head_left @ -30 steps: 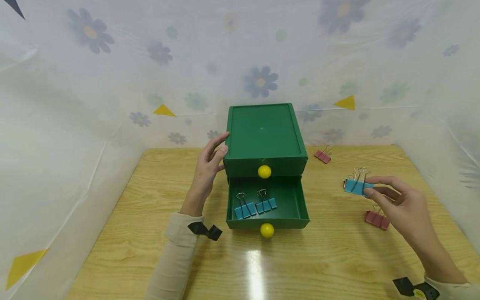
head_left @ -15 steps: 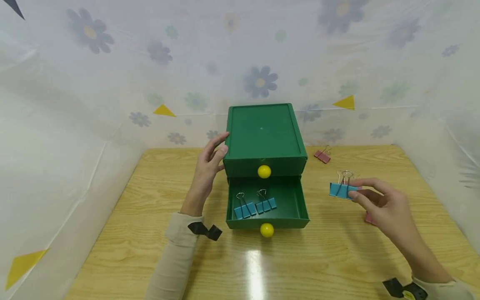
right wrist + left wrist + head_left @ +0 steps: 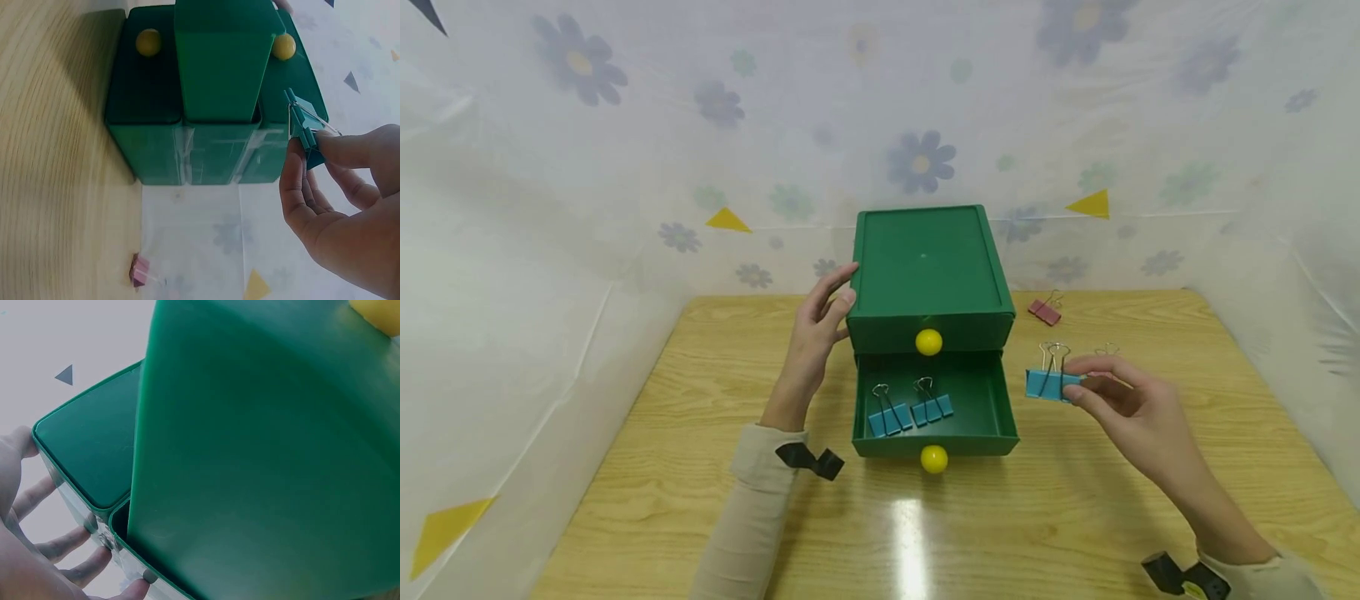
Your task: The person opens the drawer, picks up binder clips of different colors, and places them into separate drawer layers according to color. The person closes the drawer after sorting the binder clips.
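My right hand [image 3: 1138,421] pinches a blue binder clip [image 3: 1047,384] between thumb and fingers, in the air just right of the pulled-out drawer [image 3: 977,408]. In the right wrist view the same clip [image 3: 305,131] is seen edge-on, its wire handles sticking out. My left hand [image 3: 814,337] rests against the left side of the green drawer cabinet [image 3: 925,258], its fingers spread along the wall in the left wrist view. Two more blue binder clips, one at the left [image 3: 891,420] and one beside it [image 3: 932,410], lie in the drawer.
A pink binder clip [image 3: 1045,312] lies on the wooden table [image 3: 700,433] behind the right hand; another, mostly hidden clip [image 3: 1105,350] shows wire handles above that hand. Yellow knobs front the upper drawer [image 3: 928,342] and the open one [image 3: 934,459]. A flowered sheet [image 3: 820,108] hangs behind.
My right hand has moved left with the blue binder clip, closer to the drawer, and now covers a pink clip at the right. My left hand and the cabinet stay put.
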Motion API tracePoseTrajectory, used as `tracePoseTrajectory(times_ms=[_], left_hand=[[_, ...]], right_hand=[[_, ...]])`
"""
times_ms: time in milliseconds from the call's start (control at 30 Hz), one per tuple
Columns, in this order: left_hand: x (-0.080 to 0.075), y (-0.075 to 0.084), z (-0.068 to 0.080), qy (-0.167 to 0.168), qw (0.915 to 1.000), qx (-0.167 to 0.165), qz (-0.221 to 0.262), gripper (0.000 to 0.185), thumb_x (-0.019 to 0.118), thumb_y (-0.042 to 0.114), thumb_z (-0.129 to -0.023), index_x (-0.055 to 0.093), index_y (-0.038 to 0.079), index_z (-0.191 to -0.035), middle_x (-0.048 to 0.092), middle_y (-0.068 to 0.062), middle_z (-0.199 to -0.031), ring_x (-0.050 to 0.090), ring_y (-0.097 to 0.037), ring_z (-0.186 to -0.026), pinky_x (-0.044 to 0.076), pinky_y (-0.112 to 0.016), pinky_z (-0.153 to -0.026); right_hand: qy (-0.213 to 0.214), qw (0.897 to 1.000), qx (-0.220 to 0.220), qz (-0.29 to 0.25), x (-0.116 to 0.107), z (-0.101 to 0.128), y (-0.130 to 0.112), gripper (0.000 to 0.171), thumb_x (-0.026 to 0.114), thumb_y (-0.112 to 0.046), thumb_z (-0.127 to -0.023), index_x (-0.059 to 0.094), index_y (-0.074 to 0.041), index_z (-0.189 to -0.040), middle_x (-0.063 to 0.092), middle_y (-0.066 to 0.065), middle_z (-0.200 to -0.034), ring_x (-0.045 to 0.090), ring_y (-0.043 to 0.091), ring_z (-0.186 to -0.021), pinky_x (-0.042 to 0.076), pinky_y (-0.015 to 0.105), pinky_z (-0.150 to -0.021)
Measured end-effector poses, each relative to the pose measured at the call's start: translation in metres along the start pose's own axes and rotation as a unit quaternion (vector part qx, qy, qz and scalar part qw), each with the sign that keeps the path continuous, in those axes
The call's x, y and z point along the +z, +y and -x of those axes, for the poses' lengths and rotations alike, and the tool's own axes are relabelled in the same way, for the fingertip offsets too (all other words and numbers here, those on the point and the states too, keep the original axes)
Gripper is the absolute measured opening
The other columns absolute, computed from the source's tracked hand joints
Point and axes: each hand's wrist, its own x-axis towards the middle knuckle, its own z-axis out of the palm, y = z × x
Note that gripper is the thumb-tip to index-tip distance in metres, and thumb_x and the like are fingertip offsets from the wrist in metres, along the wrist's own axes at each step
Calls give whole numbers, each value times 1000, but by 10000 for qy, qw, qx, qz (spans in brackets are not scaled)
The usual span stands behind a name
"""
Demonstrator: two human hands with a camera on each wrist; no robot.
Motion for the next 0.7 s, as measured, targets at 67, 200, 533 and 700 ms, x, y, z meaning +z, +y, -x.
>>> tracePoseTrajectory(times_ms=[67, 200, 533, 700], left_hand=[[0, 0, 0, 3, 10000, 2, -13, 45, 57, 35, -106, 54, 27, -150, 44, 8, -156, 48, -23, -139, 41, -70, -101], [0, 0, 0, 20, 10000, -27, -26, 44, 57, 35, -106, 55, 28, -150, 44, 9, -155, 48, -22, -138, 42, -69, -102], [0, -1, -1, 17, 10000, -54, -24, 44, 56, 34, -106, 54, 27, -150, 44, 8, -155, 49, -23, -138, 43, -67, -102], [0, 0, -1, 35, 10000, -65, -21, 45, 57, 35, -105, 55, 28, -149, 45, 8, -154, 50, -22, -136, 44, -65, -102]], right_hand=[[-79, 9999, -100, -28, 6, 0, -3, 31, 68, 19, -88, 70, 4, -115, 70, 6, -114, 72, 9, -91, 56, 19, -78], [-246, 9991, -261, -210, 17, -2, -8, 33, 68, 20, -87, 70, 3, -115, 70, 10, -114, 72, 10, -91, 57, 21, -76], [-685, 9959, -475, -363, 40, -9, -14, 27, 68, 11, -93, 70, -4, -116, 68, 8, -113, 69, 14, -95, 56, 21, -83], [-777, 9949, -628, -148, 51, -11, -15, 33, 70, 12, -91, 71, -10, -115, 68, 6, -113, 68, 14, -95, 55, 20, -83]])
